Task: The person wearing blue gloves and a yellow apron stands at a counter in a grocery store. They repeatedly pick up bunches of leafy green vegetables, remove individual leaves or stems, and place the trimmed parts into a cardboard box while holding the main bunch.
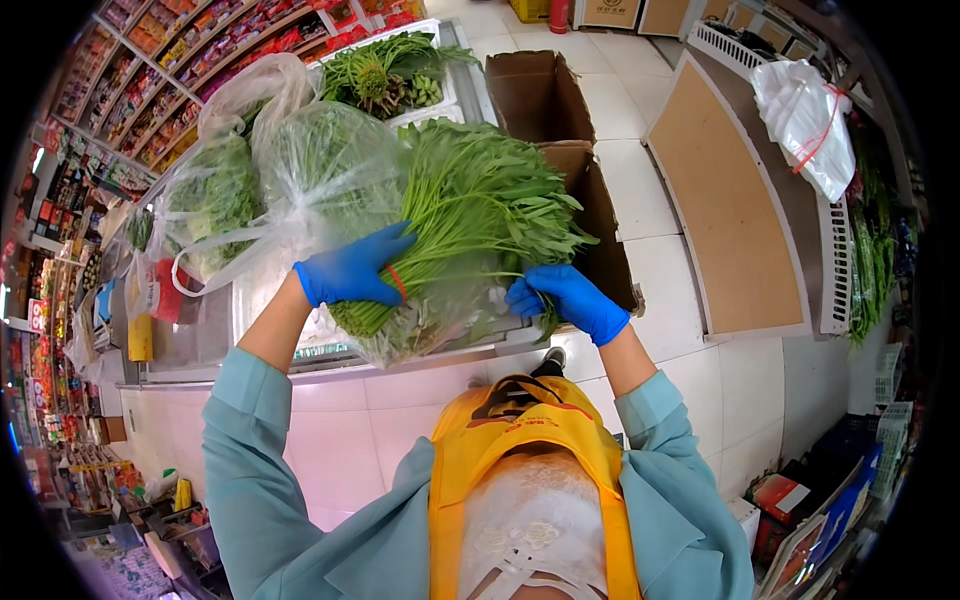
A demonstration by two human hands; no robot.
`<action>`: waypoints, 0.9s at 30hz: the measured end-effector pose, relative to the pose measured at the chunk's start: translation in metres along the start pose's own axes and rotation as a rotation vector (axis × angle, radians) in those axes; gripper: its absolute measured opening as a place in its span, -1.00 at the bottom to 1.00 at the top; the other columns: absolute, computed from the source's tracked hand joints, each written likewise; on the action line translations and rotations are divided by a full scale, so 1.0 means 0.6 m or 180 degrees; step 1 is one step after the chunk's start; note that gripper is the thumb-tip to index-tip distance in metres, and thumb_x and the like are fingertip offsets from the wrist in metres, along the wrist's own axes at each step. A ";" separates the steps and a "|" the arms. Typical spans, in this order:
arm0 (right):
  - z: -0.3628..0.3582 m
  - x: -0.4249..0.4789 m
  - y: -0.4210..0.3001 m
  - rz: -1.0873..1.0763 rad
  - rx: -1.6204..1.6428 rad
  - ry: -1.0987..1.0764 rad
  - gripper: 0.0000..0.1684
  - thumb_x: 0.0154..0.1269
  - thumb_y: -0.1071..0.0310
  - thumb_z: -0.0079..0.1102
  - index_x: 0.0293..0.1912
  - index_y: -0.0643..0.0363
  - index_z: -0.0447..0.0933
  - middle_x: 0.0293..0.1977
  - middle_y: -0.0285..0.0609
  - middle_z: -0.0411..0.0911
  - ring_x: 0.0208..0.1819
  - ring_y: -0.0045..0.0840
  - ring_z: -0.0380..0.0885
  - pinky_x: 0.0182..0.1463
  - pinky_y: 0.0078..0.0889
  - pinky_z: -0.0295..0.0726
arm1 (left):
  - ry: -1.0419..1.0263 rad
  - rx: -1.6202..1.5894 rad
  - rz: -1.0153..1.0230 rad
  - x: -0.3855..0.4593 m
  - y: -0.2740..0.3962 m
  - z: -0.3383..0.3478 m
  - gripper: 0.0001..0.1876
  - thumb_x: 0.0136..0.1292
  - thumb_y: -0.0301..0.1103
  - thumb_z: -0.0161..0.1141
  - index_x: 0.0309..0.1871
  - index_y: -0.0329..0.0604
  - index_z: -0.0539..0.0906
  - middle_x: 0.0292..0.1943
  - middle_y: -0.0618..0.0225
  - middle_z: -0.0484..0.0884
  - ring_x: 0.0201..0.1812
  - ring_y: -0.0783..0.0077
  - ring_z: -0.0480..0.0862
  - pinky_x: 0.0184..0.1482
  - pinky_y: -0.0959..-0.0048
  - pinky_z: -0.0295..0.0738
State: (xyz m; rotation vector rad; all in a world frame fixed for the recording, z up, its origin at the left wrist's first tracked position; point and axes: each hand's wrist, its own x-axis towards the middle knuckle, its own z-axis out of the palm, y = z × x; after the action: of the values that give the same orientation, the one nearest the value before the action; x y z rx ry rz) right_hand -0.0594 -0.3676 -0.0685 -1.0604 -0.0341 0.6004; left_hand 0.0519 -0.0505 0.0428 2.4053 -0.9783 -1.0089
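Note:
A large bundle of leafy green vegetables (pixel 480 195), with a red band (pixel 396 283) round its stems, lies on the table over a clear plastic bag (pixel 442 330). My left hand (pixel 360 268), in a blue glove, rests on the stems beside the band, fingers spread and thumb apart. At the bundle's right side my right hand (pixel 574 298), also gloved in blue, pinches a single long stem whose leaves hang below the fingers. Knotted clear bags of greens (pixel 330 157) stand just left of and behind the bundle.
Loose greens (pixel 382 71) lie in a white tray at the back. Open cardboard boxes (pixel 536 94) stand beyond the table's right side. Farther right are a brown board (pixel 731 202) and a stack of plastic bags (pixel 802 120). A yellow roll (pixel 140 337) stands at the table's left end.

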 end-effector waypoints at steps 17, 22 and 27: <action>0.051 -0.006 -0.090 -0.0096 -0.1850 0.0376 -0.74 0.34 0.26 0.15 -0.21 0.22 0.71 -0.56 -0.39 0.52 -0.52 -0.76 0.36 -0.38 -0.66 0.41 | 0.0027 0.0457 0.0020 0.000 0.019 0.008 0.01 0.00 -0.05 0.37 0.45 -0.33 0.10 0.48 -0.15 -0.07 0.49 0.00 0.00 0.47 0.29 -0.02; 0.047 -0.016 -0.106 -0.1069 -0.2937 0.1438 -0.79 0.21 0.25 0.21 -0.27 0.16 0.68 -0.46 -0.06 0.62 -0.48 -0.36 0.60 -0.34 -0.41 0.54 | 0.0057 0.0726 0.0117 -0.001 0.021 0.012 0.08 -0.06 0.02 0.42 0.45 -0.33 0.10 0.48 -0.13 -0.09 0.47 -0.04 0.03 0.46 0.27 0.03; 0.063 -0.006 -0.117 -0.1530 -0.3836 0.1944 -0.81 0.20 0.30 0.25 -0.27 0.21 0.67 -0.39 -0.01 0.64 -0.40 -0.22 0.64 -0.31 -0.36 0.58 | 0.0030 0.0652 0.0115 -0.001 0.013 0.016 0.12 -0.08 0.07 0.43 0.46 -0.30 0.07 0.49 -0.10 -0.12 0.47 -0.04 0.02 0.46 0.25 0.03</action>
State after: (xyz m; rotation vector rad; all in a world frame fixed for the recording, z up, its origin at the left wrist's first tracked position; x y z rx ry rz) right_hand -0.0429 -0.3632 0.0093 -2.2755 -0.1210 -0.2927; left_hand 0.0405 -0.0561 0.0409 2.5426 -1.1685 -0.9237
